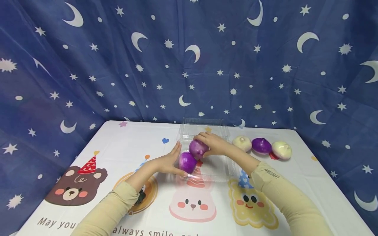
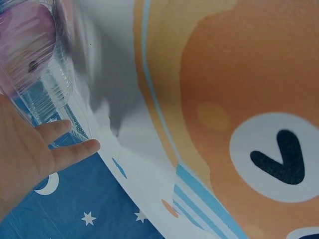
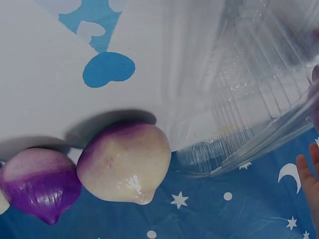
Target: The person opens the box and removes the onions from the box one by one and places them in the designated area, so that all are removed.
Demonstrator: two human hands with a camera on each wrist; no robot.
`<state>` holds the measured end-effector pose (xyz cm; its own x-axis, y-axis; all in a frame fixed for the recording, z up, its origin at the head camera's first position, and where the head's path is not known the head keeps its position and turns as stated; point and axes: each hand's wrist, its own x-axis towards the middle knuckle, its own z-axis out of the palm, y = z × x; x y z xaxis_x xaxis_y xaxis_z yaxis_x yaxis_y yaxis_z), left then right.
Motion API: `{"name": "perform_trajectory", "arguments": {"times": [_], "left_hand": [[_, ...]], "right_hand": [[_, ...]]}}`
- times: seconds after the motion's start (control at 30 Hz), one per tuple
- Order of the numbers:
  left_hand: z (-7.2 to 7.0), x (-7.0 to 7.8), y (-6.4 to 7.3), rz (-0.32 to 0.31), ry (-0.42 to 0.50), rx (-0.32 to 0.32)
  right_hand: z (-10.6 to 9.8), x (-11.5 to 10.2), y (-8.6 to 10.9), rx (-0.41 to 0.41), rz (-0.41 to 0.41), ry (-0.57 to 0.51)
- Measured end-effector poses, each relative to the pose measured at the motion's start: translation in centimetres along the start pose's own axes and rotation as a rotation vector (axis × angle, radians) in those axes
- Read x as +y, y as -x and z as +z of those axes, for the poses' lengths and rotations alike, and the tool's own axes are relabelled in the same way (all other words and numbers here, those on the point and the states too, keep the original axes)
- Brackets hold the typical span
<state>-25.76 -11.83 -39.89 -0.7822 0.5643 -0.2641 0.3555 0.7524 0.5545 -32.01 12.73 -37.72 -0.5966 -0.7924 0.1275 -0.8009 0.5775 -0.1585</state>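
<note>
A clear plastic clamshell box (image 1: pixel 217 167) stands with its lid (image 1: pixel 203 127) folded back. Inside it, at the left, sits a glossy purple onion (image 1: pixel 187 163). My right hand (image 1: pixel 214 144) grips another purple onion (image 1: pixel 198 148) from above and behind, over the box right beside the first. My left hand (image 1: pixel 167 164) lies along the box's left side, thumb and fingers spread around the first onion. In the left wrist view, straight fingers of the left hand (image 2: pixel 30 154) reach along the clear wall, with a purple onion (image 2: pixel 30 35) showing through it.
Right of the box, a cream onion (image 1: pixel 242 143), a purple onion (image 1: pixel 261 146) and another cream onion (image 1: pixel 282 150) stand in a row on the printed white tablecloth (image 1: pixel 118 144). A blue star-and-moon curtain (image 1: pixel 165 59) hangs behind the table.
</note>
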Motion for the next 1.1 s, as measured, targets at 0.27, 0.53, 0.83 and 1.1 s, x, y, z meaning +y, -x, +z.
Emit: {"name": "perform_trajectory", "arguments": {"times": [0.27, 0.53, 0.83, 1.1], "left_hand": [[-0.1, 0.0, 0.1, 0.005, 0.003, 0.002], [0.1, -0.1, 0.1, 0.01, -0.003, 0.002], [0.1, -0.1, 0.0, 0.021, -0.008, -0.001], [0.1, -0.3, -0.1, 0.019, -0.01, -0.003]], "right_hand": [[-0.3, -0.5, 1.0, 0.046, 0.028, -0.072], [0.0, -1.2, 2.5, 0.109, 0.082, -0.159], [-0.3, -2.6, 4.2, 0.199, 0.122, -0.302], [-0.5, -3.5, 5.3, 0.266, 0.108, -0.336]]}}
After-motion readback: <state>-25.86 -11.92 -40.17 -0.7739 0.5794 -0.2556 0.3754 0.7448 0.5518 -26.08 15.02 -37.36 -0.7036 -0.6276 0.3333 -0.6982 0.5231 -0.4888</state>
